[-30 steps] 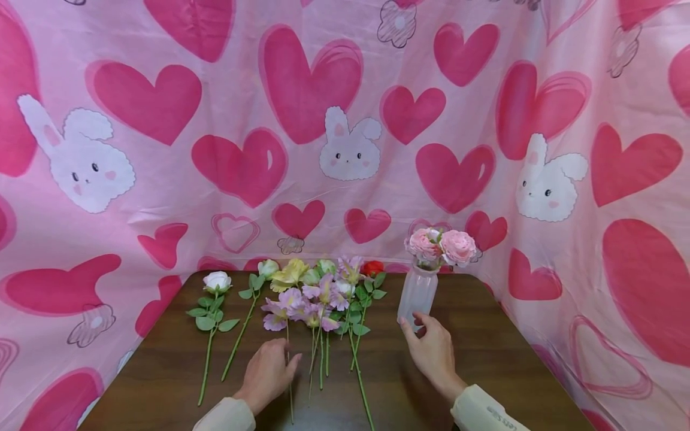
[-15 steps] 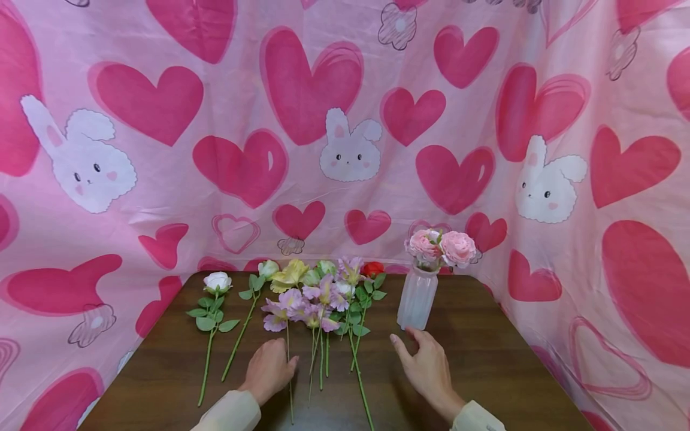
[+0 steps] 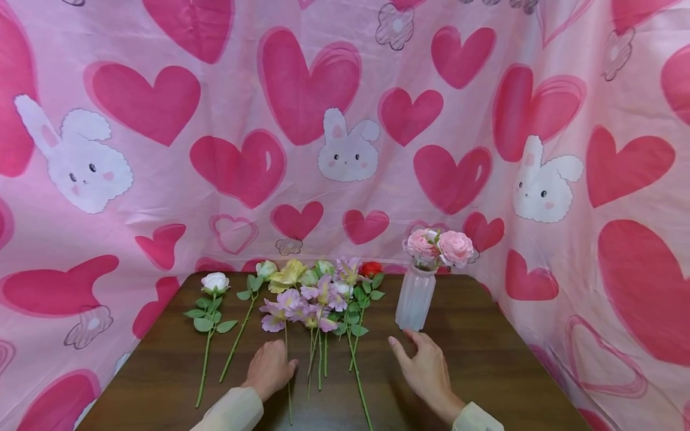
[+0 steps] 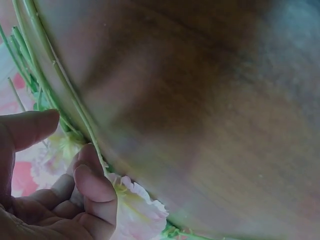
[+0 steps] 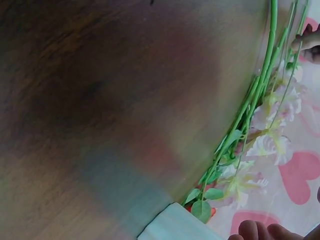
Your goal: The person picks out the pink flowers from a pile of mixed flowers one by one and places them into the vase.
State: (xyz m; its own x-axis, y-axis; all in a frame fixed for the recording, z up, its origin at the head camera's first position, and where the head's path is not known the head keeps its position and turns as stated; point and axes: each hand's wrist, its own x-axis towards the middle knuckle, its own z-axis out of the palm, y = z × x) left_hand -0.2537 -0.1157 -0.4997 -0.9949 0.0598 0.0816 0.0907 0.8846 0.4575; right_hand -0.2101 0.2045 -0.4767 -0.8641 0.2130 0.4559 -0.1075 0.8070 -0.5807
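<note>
My left hand (image 3: 269, 370) rests low over the table by the long thin stem of a lilac flower (image 3: 278, 311). In the left wrist view its fingers are loosely bent at the stem, and the thumb (image 4: 35, 129) stands apart from them. My right hand (image 3: 429, 369) is just in front of a ribbed, frosted vase (image 3: 416, 297), fingers relaxed and holding nothing. The vase stands upright with pink flowers (image 3: 456, 248) in it. Its pale base (image 5: 175, 225) shows at the bottom of the right wrist view, near the right fingertips (image 5: 250, 231).
Several loose stems lie on the brown table (image 3: 474, 383): a white rose (image 3: 215, 282) at left, a yellow flower (image 3: 288, 275), and a red flower (image 3: 372, 269) behind leafy stems. A pink heart-print cloth (image 3: 345, 197) hangs behind and at both sides.
My right hand has left the base of the vase and drawn back toward me a little. My left hand has barely moved. The vase and flowers stay in place.
</note>
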